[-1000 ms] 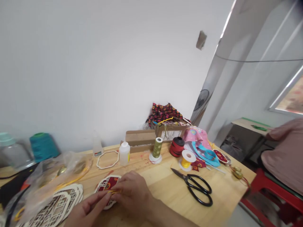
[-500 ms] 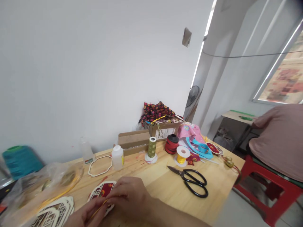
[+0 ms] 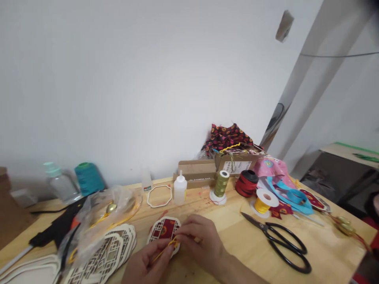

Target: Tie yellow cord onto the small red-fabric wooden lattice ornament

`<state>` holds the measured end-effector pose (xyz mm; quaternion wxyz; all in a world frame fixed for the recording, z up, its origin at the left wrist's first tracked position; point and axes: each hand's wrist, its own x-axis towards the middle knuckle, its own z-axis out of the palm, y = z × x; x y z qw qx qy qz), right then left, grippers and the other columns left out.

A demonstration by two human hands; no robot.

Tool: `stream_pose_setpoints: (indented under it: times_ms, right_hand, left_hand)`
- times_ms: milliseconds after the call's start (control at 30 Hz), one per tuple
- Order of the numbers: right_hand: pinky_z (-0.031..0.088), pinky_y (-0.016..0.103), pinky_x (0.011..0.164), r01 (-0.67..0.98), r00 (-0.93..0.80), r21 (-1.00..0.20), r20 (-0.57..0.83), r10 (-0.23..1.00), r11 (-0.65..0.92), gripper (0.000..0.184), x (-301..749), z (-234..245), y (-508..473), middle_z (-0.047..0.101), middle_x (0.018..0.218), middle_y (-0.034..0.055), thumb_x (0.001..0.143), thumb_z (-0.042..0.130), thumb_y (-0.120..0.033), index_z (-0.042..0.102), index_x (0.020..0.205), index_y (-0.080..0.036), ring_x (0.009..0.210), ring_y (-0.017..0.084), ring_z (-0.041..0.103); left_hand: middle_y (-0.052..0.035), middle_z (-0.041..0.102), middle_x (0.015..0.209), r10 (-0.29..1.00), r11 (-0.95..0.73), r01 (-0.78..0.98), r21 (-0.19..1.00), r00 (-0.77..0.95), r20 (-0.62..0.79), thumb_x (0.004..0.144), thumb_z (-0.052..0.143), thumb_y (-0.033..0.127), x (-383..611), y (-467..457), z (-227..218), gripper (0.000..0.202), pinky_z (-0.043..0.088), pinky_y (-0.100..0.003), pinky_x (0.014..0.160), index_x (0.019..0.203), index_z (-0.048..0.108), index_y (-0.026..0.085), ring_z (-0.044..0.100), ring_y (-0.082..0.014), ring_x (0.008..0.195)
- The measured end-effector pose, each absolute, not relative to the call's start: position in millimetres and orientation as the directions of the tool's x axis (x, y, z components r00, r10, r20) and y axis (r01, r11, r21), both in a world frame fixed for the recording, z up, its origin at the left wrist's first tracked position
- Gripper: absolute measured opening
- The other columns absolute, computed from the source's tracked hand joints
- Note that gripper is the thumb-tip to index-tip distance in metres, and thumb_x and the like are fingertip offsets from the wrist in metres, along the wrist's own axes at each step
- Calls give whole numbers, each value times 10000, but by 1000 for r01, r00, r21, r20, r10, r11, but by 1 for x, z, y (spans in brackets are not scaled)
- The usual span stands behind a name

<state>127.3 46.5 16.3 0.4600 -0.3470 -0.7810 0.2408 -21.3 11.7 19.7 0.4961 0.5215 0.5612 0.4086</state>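
Above a red-patterned lattice panel [image 3: 164, 228] on the wooden table [image 3: 239, 244], yellow cord [image 3: 173, 242] is pinched by the fingers of both the left hand [image 3: 149, 261] and the right hand [image 3: 205, 243]; black-handled scissors [image 3: 264, 227] are left untouched.

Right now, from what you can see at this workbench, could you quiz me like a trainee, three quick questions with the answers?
1. What do the left hand and right hand both pinch?

2. True or false: the black-handled scissors lie on the table.

3. Which spool stands between the white squeeze bottle and the red-and-black spool?
A) teal spool
B) green spool
C) yellow spool

Key:
1. A yellow cord.
2. True.
3. B.
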Motion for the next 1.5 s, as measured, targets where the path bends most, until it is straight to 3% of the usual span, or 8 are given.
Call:
stream_pose_setpoints:
  times_ms: [500, 867, 1100, 1300, 1500]
  right_hand:
    - [398, 211, 531, 310, -252, -742, 539, 804, 595, 149, 130, 20, 45, 556, 630, 19, 752, 500, -218, 647, 756, -206, 597, 120, 507]
    - [397, 209, 527, 312, -297, -742, 517, 803, 593, 147, 129, 23, 39, 595, 598, 16, 744, 501, -216, 647, 746, -194, 539, 116, 516]
    - [407, 185, 519, 308, -336, -791, 429, 838, 529, 157, 125, 23, 35, 639, 630, -4, 753, 493, -211, 649, 759, -222, 543, 113, 551]
    - [409, 190, 539, 348, -304, -791, 413, 858, 504, 114, 123, 18, 39, 639, 662, 10, 717, 540, -217, 641, 766, -195, 568, 117, 546]
    - [380, 200, 514, 463, -362, -752, 321, 875, 468, 157, 118, 8, 39, 622, 645, -4, 622, 629, -213, 638, 779, -221, 574, 130, 526]
  left_hand:
    - [-20, 710, 759, 990, 143, 209, 967, -45, -137, 613, 589, 335, -27, 12, 16, 246, 462, -261, 700, 777, 682, 177, 602, -232, 783]
    - [-16, 712, 749, 987, 163, 102, 981, -17, -162, 581, 633, 309, -24, 12, 14, 200, 468, -217, 652, 734, 687, 192, 614, -210, 752]
    - [-11, 699, 655, 994, 110, 235, 966, -8, -111, 600, 619, 331, -17, 13, 20, 251, 462, -243, 641, 797, 690, 192, 604, -229, 731]
    - [6, 705, 681, 982, 189, 33, 981, 11, -190, 616, 611, 327, -22, 12, 20, 245, 462, -214, 606, 806, 680, 189, 612, -201, 707]
    - [4, 705, 693, 984, 175, 42, 984, 35, -176, 663, 565, 327, -25, 15, 15, 240, 457, -237, 627, 806, 678, 170, 610, -204, 709]
